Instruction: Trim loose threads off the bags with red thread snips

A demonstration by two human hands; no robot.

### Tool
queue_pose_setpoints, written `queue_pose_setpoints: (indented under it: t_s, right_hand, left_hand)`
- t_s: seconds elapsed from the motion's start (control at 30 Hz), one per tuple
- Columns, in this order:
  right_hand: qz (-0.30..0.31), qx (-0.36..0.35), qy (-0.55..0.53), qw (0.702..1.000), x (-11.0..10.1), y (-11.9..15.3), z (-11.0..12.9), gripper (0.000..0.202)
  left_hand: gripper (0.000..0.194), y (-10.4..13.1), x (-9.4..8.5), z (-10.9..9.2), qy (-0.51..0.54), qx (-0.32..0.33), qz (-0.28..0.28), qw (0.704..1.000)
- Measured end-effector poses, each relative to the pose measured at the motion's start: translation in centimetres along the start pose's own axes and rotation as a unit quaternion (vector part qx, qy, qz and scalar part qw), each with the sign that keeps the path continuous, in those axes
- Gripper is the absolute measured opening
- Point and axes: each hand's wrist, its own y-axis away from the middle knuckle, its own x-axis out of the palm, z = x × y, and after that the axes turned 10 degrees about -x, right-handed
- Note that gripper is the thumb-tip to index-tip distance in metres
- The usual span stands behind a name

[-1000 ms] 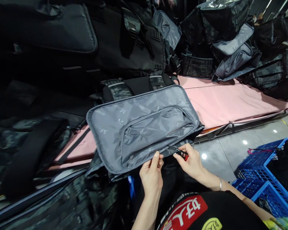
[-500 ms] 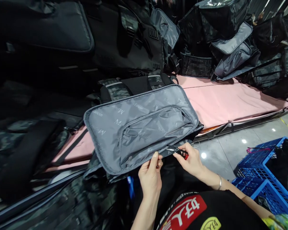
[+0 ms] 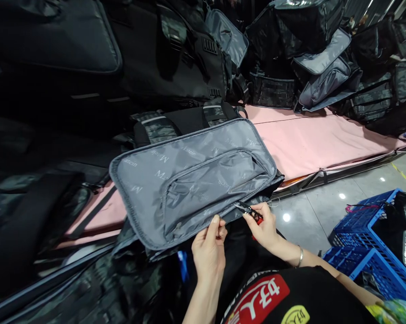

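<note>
A bag with a grey printed lining (image 3: 144,175) lies opened across the table in front of me, its piped edge nearest my body. My left hand (image 3: 211,240) pinches that near edge between thumb and fingers. To its right, my right hand (image 3: 264,225) is closed around small black scissors (image 3: 249,210) with a red part. Their metal tips point left and touch or nearly touch the lining's edge; the exact contact is too small to tell. The bag's dark outer fabric shows under the lining.
Black and camouflage bags (image 3: 270,90) are piled along the far side and left. Pink cloth (image 3: 310,139) covers the table. Blue plastic crates (image 3: 361,225) stand on the floor at the right, holding dark items. A camouflage bag (image 3: 98,288) lies at the lower left.
The whole view has shifted slightly, with most things appearing a little further left. Both hands keep their holds, and the scissors remain by the lining's edge, angled slightly more downward to the right.
</note>
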Motion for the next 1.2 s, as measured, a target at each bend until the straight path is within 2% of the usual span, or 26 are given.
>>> queue_pose_setpoints:
  t_s: [0.17,0.33,0.47,0.63,0.8,1.2]
  right_hand:
    - [0.0,-0.1,0.121,0.988,-0.4,0.0,-0.4,0.021]
    - [0.014,-0.157,0.152,0.976,-0.4,0.0,-0.7,0.017]
    - [0.028,-0.151,0.133,0.979,-0.7,-0.1,-0.5,0.019]
    - [0.077,-0.113,0.127,0.982,-1.4,-0.7,0.5,0.023]
    - [0.135,-0.142,0.13,0.972,-1.4,-1.4,1.5,0.024]
    - [0.132,-0.138,0.155,0.969,-2.1,-1.5,1.5,0.025]
  left_hand:
    - [0.032,0.0,0.1,0.0,-0.004,0.003,0.0,1.0]
    - [0.033,0.0,0.1,0.1,0.003,0.001,-0.003,1.0]
    - [0.034,0.0,0.0,0.1,0.002,0.001,-0.003,1.0]
    - [0.033,-0.1,-0.1,0.1,-0.003,0.005,0.001,1.0]
    - [0.032,0.0,-0.1,0.0,-0.006,0.012,0.005,1.0]
    - [0.031,-0.1,-0.2,0.1,-0.011,0.019,0.007,1.0]
